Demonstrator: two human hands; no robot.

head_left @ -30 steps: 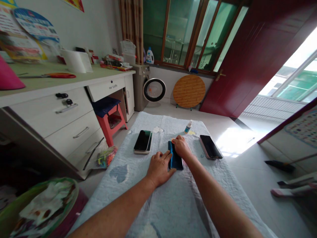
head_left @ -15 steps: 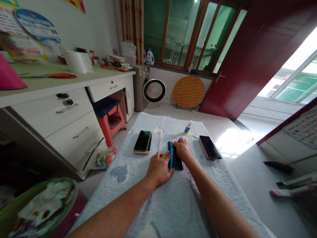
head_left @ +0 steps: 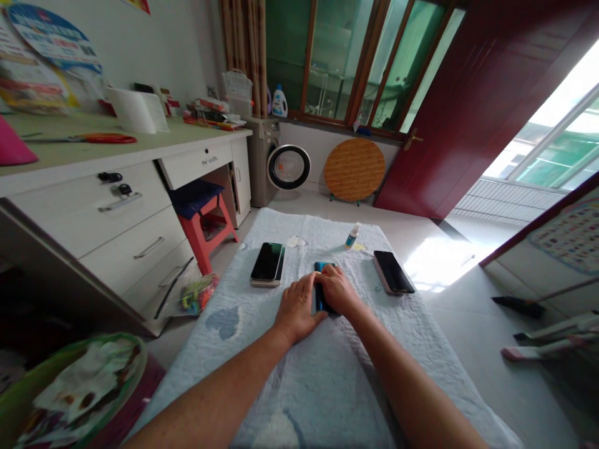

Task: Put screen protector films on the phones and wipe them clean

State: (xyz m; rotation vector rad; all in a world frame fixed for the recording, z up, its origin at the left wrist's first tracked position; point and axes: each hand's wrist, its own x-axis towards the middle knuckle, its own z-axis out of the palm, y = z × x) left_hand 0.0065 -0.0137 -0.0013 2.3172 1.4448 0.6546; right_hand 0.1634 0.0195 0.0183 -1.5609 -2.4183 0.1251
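A dark phone (head_left: pixel 321 302) with a blue sheen at its top end lies on the quilted cloth (head_left: pixel 327 386), partly hidden under my hands. My left hand (head_left: pixel 298 308) rests along its left side, thumb spread toward the lower end, fingertips meeting my right hand near the top. My right hand (head_left: pixel 335 289) is closed over the upper right of the phone; the small orange piece in its fingers is now almost fully hidden. To the left, a black-screened phone (head_left: pixel 267 261) rests on another flat device or box. Another phone (head_left: pixel 394 272) lies on the right, seemingly on something pale.
A small spray bottle (head_left: pixel 352 236) stands at the cloth's far side. To the left are a white desk (head_left: pixel 126 218), a red stool (head_left: pixel 206 231) and a waste bin (head_left: pixel 145 368). A washing machine (head_left: pixel 262 156) with its door open and a round wooden tabletop (head_left: pixel 354 168) are behind.
My left fingers have moved up to the phone's top end, against my right hand. My right hand has shifted left over the phone, covering the orange piece. The view has tilted slightly.
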